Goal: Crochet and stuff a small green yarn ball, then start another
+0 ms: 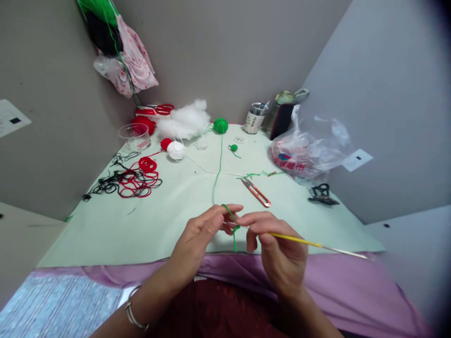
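My right hand (280, 244) grips a crochet hook (299, 240) by its yellow handle, the hook's metal end reaching left toward my other fingers. Green yarn (229, 212) loops over the forefinger of my left hand (204, 230), whose fingers are curled around it. A few green stitches (236, 230) sit on the hook's shaft between both hands, and a short tail hangs below. From there the strand runs up the table to a green yarn ball (221, 125). Orange thread snips (256, 192) lie just beyond my right hand.
White stuffing (185, 121), a white yarn ball (175, 150) and a clear plastic cup (136, 138) stand at the back left. Tangled black and red yarn (132, 182) lies on the left. To the right are a plastic bag (306, 152), a black claw clip (322, 195) and a pen holder (254, 119).
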### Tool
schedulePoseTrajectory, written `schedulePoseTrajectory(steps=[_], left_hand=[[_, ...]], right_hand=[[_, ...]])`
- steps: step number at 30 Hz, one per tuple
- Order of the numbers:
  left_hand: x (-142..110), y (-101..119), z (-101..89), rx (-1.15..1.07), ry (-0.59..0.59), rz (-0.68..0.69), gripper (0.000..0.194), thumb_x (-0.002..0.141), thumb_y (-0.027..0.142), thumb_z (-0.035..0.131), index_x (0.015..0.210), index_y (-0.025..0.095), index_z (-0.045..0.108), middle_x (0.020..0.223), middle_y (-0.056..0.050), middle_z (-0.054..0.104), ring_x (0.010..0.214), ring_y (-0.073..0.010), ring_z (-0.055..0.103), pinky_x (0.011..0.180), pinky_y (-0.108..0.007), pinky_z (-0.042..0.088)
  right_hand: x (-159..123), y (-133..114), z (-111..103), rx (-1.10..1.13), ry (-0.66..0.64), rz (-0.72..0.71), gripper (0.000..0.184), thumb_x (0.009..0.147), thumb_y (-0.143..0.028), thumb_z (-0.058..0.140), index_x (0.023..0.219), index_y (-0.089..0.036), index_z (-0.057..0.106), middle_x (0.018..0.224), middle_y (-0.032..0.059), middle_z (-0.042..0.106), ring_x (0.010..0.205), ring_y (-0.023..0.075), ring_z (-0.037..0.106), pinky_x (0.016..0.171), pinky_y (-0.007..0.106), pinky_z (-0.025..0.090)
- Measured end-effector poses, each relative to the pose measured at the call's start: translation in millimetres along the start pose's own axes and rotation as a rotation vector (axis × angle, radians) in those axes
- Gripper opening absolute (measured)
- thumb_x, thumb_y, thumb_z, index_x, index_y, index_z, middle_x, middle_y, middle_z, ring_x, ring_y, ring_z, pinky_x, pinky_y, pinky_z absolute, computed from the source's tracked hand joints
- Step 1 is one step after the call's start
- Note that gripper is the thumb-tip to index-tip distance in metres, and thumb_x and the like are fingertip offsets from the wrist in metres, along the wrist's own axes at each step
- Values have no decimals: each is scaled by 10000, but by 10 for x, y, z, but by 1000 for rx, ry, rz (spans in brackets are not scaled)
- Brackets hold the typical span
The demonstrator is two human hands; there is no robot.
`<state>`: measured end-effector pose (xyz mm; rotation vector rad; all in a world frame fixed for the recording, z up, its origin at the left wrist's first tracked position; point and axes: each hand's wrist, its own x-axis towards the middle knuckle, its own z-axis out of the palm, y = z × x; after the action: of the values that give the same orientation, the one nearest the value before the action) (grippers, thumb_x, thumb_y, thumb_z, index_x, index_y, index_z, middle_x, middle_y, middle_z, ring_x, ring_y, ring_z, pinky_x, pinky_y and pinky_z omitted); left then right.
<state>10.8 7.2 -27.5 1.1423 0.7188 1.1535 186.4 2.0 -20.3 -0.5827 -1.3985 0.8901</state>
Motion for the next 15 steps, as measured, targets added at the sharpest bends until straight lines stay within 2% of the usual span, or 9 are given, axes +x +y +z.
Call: schedulePoseTrajectory(steps=[2, 5, 10, 15], left_hand=[[14, 11, 40, -128, 13, -59, 298, 1011, 433, 659, 1233, 300, 806, 982, -31, 745, 843, -151, 649, 849, -301, 526], [55, 59, 97, -259, 66, -106, 257, 863, 351, 851, 1116, 305, 846, 836, 8, 672, 689, -89, 589, 658, -213, 483], [75, 103, 128, -326, 103, -203, 360, 780, 307, 920, 1131, 306, 840, 817, 23, 648, 550, -23, 498, 511, -154, 373], [67, 73, 136, -306, 149, -207, 397, 775, 311, 924, 1159, 303, 825, 802, 41, 607, 525, -5, 443, 475, -141, 317]], right_hand=[[-6, 1, 4, -58, -27, -29, 236, 1036, -172, 615, 1133, -290, 795, 1078, 64, 822, 850, 150, 724, 602, 238, 575], [-14, 25, -2, -105, -42, -40, 259, 1032, -140, 609, 1146, -288, 788, 1097, 59, 820, 945, 161, 735, 627, 236, 585], [-27, 76, -11, -118, -29, -29, 271, 1028, -115, 605, 1147, -286, 777, 1114, 44, 814, 965, 151, 735, 657, 231, 594], [-26, 86, 11, -130, -38, -17, 267, 1030, -109, 590, 1141, -281, 762, 1121, 43, 807, 944, 146, 740, 636, 227, 587]])
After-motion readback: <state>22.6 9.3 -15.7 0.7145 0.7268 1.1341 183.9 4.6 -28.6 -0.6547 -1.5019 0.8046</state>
